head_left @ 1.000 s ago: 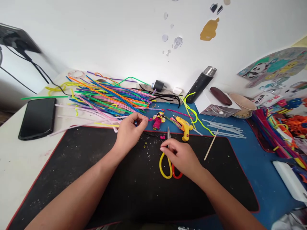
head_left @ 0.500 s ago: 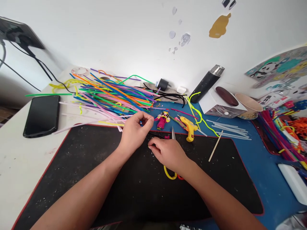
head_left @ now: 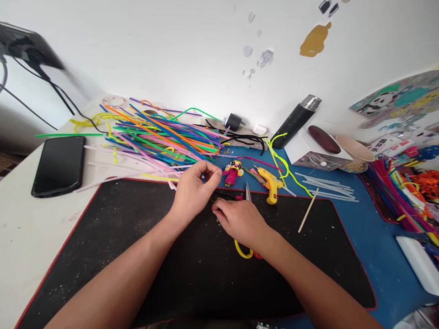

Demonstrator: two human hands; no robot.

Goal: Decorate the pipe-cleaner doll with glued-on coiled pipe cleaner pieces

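My left hand (head_left: 195, 189) is raised over the mat's back edge, thumb and fingertips pressed together; whatever they hold is too small or hidden to name. Just right and below, my right hand (head_left: 240, 218) is closed in a pinch, its grip likewise unclear. A dark thin strand lies behind the right fingers. Beyond the hands a small pink doll figure (head_left: 232, 173) with a yellow-and-black face rests on the blue surface. Scissors (head_left: 243, 250) with yellow and red handles lie partly under my right hand, blades pointing away. A yellow hot glue gun (head_left: 272, 185) lies to their right.
A heap of coloured pipe cleaners (head_left: 164, 137) spreads at the back left beside a phone (head_left: 59, 165). Glue sticks (head_left: 331, 187), a wooden stick (head_left: 307, 211) and a black flask (head_left: 295, 121) are on the right. The black mat (head_left: 192, 278) lies beneath my arms.
Both hands keep nearly the same pose and place. The whole view has shifted very slightly.
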